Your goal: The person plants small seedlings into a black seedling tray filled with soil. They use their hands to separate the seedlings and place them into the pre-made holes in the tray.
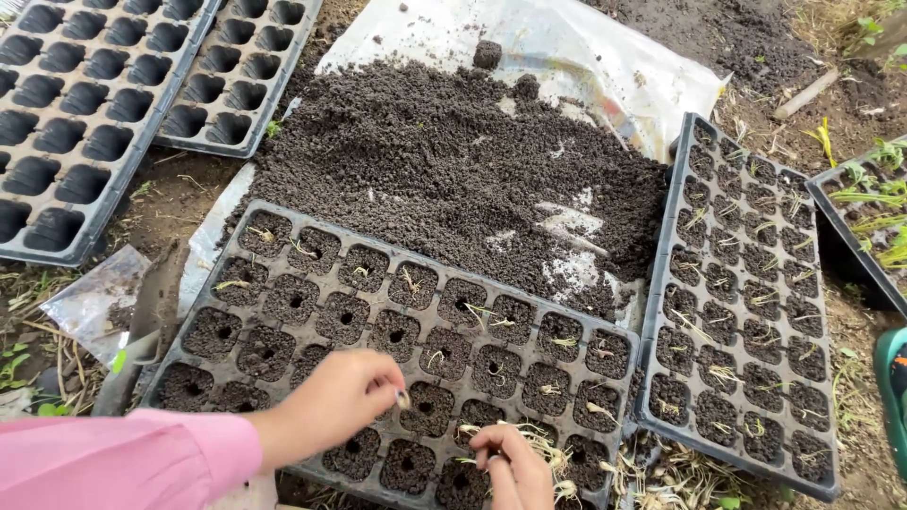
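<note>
pinching seedling [403,398] | left hand [331,401] above seed tray [378,312] | right hand [515,472] gripping seedlings [548,453]

This is an outdoor plant nursery or garden plot, worked at ground level. Black plastic seedling trays [425,349] lie on bare earth, their cells filled with dark soil and dibbled holes, some holding pale sprouts. A heap of potting soil [453,161] sits on a plastic sheet [586,47], with empty trays [85,104], dry straw and weeds around.
</note>
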